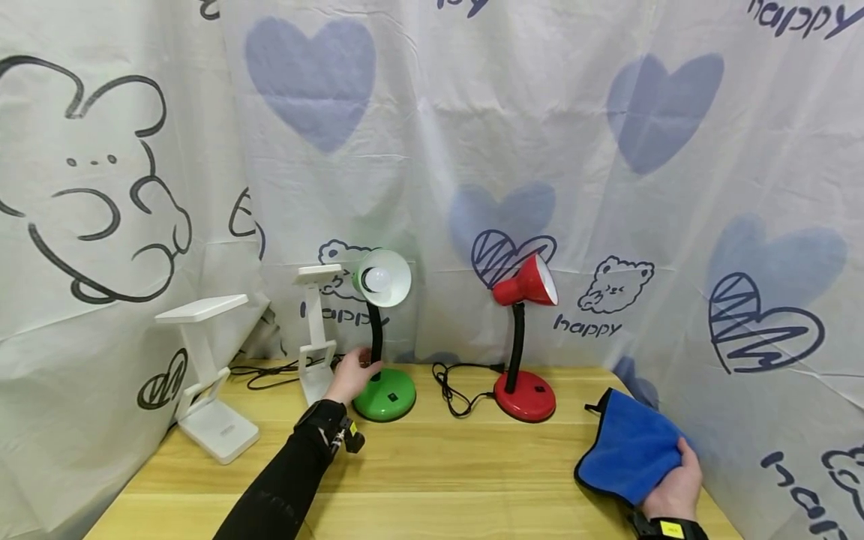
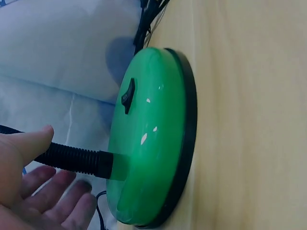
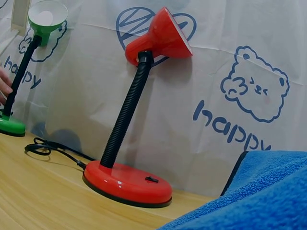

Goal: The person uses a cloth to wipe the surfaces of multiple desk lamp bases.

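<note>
At the lower neck of the green desk lamp is my left hand. The left wrist view shows the thumb in front of the ribbed black neck and the other fingers loosely spread below it, not closed round it. A rocker switch sits on the green base. To the right, my right hand holds a blue cloth with black edging by its right side. In the right wrist view the cloth hides the right hand.
A red desk lamp stands between the hands, its black cord looped at its left. Two white folding lamps stand on the left. Printed curtains hang behind the wooden table.
</note>
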`<state>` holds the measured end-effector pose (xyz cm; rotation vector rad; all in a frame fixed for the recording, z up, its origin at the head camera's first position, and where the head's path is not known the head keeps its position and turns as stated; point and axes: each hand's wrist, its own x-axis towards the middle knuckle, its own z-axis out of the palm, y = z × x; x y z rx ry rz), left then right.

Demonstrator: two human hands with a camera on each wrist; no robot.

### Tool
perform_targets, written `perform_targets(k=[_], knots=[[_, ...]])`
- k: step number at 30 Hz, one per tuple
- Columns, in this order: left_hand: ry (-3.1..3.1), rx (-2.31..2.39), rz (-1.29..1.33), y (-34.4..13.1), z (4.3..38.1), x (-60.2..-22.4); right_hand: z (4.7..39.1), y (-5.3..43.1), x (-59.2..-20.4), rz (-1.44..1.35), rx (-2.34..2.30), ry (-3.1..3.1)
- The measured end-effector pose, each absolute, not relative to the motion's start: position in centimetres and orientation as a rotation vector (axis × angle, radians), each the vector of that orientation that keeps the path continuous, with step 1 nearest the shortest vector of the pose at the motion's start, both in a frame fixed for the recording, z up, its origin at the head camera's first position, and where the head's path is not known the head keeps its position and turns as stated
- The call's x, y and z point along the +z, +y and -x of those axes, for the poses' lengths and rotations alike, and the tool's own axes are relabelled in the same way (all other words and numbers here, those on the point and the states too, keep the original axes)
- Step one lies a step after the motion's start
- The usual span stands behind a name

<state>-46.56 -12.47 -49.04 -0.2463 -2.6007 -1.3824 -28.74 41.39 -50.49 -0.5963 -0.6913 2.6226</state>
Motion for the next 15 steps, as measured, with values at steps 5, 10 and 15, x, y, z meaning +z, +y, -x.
perform_targets(k=[5, 10, 15], knots=[[-2.623, -1.248, 0.238, -12.2, 47.2, -49.1, 28.8, 41.3, -50.4, 0.595, 2.613, -0.670], [-2.604, -1.193, 0.212, -12.1, 47.8, -49.4, 28.7, 41.2, -50.3, 0.601, 2.599, -0.706], [-2.616, -1.159, 0.207, -12.0, 48.0, -49.3, 28.7, 41.1, -50.3, 0.611, 2.589, -0.721]])
